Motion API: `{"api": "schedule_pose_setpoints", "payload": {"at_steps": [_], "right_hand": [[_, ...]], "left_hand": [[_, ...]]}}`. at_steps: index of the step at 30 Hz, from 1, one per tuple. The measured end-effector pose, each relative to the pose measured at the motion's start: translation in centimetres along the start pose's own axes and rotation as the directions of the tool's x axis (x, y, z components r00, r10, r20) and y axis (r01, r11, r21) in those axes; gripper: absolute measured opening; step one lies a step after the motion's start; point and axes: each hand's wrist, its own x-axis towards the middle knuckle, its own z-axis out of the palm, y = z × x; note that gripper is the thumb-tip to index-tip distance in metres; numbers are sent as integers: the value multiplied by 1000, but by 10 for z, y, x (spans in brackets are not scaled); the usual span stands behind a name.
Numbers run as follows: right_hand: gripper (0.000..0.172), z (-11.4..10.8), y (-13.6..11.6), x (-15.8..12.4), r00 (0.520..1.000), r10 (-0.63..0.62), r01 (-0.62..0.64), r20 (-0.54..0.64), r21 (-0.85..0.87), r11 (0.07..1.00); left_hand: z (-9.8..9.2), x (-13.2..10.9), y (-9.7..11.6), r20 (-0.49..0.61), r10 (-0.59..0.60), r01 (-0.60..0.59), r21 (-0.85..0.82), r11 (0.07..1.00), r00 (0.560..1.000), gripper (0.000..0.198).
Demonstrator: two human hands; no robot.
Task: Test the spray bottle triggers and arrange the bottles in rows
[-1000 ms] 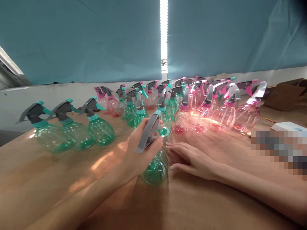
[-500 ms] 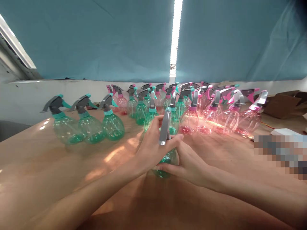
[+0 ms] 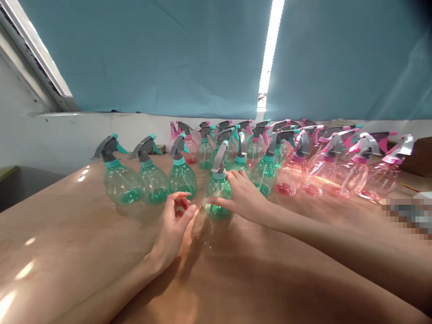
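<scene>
A green spray bottle (image 3: 218, 195) with a grey trigger stands upright on the brown table (image 3: 84, 252), just right of a row of three green spray bottles (image 3: 150, 177). My right hand (image 3: 245, 198) rests against its right side, fingers curved round the body. My left hand (image 3: 172, 229) lies on the table just left of the bottle, fingers loosely spread and holding nothing, apart from the bottle.
Behind stand several green spray bottles (image 3: 265, 168) and, to the right, several pink spray bottles (image 3: 357, 173). A blue curtain (image 3: 168, 58) hangs over a white wall ledge (image 3: 67, 135). A brown cardboard box (image 3: 421, 157) sits at the far right.
The green bottle went from my left hand's grip to standing on the table beside the row of three. My left hand let go and drew back; my right hand stays on the bottle.
</scene>
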Motion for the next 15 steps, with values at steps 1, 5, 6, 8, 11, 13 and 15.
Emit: {"api": "schedule_pose_setpoints", "payload": {"at_steps": [1,5,6,8,11,13,15], "right_hand": [[65,5,-1,7,1000,8,-9,-14,-11,1000],[67,17,-2,25,998,6,-7,-63,-26,1000],[65,18,-2,28,998,5,-7,-62,-32,999],[60,19,-3,33,999,19,-21,-45,-53,998],[52,19,-4,39,998,56,-58,-21,-90,994],[50,17,-5,42,998,65,-66,-11,-109,992],[51,15,-6,45,998,70,-70,-1,-120,990]], "left_hand": [[-1,-2,-1,25,17,-18,28,999,1000,31],[0,-12,1,179,96,-115,99,988,979,22],[1,-15,1,221,116,-140,96,985,968,21],[3,-18,2,254,158,-190,109,976,954,20],[2,-18,5,261,137,-179,142,974,955,19],[2,-17,7,271,75,-121,157,980,960,19],[1,-16,10,279,13,-62,165,984,960,19]]}}
